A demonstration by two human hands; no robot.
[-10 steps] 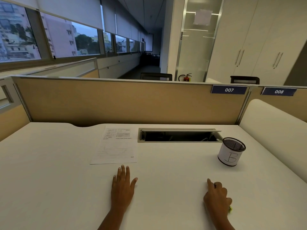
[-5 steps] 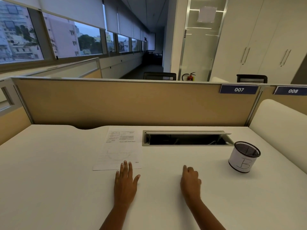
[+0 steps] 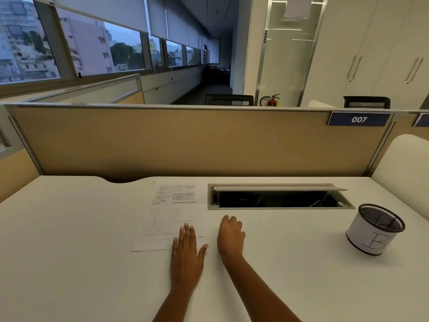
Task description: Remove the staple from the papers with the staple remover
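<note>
We see two bare forearms, with no sleeves in view. Our left hand (image 3: 186, 256) and right hand (image 3: 230, 238) wear no gloves, rings, watch or bands. Short, unpainted nails show on the left fingers (image 3: 186, 231).

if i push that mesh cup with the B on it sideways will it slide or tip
The mesh cup would probably slide: it looks squat, with a flat base on the smooth white desk. It appears empty and thin-walled, so likely light and quick to skid. A push near the rim might tip it.
</note>
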